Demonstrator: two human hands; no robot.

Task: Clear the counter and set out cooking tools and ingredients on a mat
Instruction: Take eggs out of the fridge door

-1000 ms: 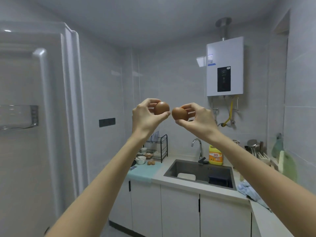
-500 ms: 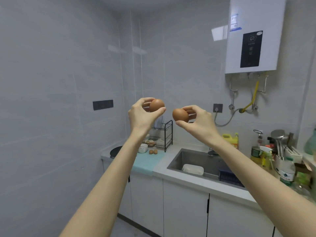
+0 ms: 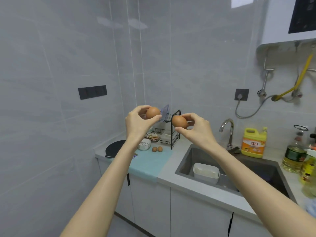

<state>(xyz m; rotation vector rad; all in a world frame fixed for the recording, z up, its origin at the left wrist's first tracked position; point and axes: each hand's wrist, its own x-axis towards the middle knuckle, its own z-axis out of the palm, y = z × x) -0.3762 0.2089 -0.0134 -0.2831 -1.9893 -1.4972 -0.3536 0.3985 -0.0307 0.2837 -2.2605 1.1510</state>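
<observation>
Head view: left hand (image 3: 138, 122) pinches left egg (image 3: 152, 112) between thumb and fingertips; right hand (image 3: 196, 129) pinches right egg (image 3: 179, 122) the same way. Both eggs are in the air, near each other but apart, short of the counter (image 3: 171, 170).

Mat (image 3: 150, 163) lies on the counter left of the sink (image 3: 185, 159). It carries two eggs (image 3: 157, 149) and a bowl (image 3: 144, 144); a pan (image 3: 114, 148) sits at its far-left side.

Risks, as judged:
- The fingertip hold is light, and a slip drops an egg to the floor.
- The two shells could knock and crack.
- Eggs set loose on the flat mat may roll toward the edge.

Writing: yellow jug (image 3: 254, 142) reads "立白". The oil bottle (image 3: 294, 156) label is blurred.
</observation>
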